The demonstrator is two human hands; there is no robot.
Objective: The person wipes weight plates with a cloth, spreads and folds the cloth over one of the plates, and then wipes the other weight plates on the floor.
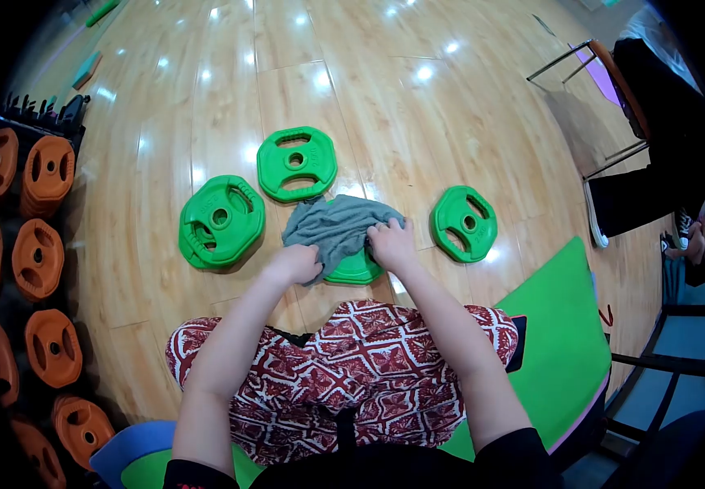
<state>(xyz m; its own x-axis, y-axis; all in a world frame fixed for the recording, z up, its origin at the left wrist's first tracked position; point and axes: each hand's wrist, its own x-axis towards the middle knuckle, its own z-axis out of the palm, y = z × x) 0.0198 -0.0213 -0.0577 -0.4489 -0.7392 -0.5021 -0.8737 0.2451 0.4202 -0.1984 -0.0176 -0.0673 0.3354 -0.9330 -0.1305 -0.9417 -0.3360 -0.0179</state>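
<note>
A grey cloth point(336, 226) lies spread over a green weight plate point(355, 269), whose near edge shows below it. My left hand point(298, 264) is closed on the cloth's near left corner. At the cloth's right side, my right hand point(391, 242) grips its edge with bent fingers, close to the covered plate. Three more green weight plates rest on the floor around the cloth: one point(246, 222) to the left, another point(268, 167) just beyond, and a smaller one point(488, 224) to the right.
Orange weight plates point(52, 346) fill a rack along the left. A green mat point(560, 350) lies at my right. Farther right, a person in black trousers point(637, 196) sits on a chair point(619, 90). Wooden flooring point(385, 106) stretches ahead.
</note>
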